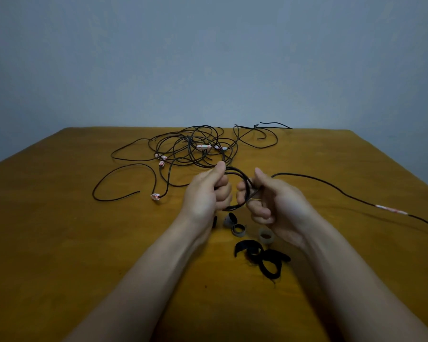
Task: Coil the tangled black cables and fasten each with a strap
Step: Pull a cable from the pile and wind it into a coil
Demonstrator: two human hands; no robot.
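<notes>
**Coiling the first cable above the strap pile**

Above the middle of the wooden table [59,230], both hands are holding a small coil [235,191] of thin black cable clear of the surface. The left hand [208,193] is closing around the coil's 9 o'clock side, thumb pressing on top of the turns. The right hand [274,206] is pinching the 3 o'clock side, where something short, possibly a strap, seems to be crossing the turns; the blur is hiding what it is. From the right hand, the cable's free tail [331,186] is running out toward 3 o'clock, carrying a white-and-red taped label [391,210], and leaving the view at the right edge.

At 12 o'clock from the hands, the tangled cables [190,149] are lying in a loose heap of overlapping loops with several more taped labels among them; one strand is curving away toward 9 o'clock. At 6 o'clock, just beneath the hands, grey rolled straps [239,230] and black straps [260,255] are resting on the table.

Judging by its loose curves, the cable is handling as light, limp and slightly springy, so unheld turns are likely to spring open. Hold is best taken across all the turns at one point, leaving the opposite side bare for the strap. The tail is probably needing to be drawn in slowly, since its label could snag.
</notes>
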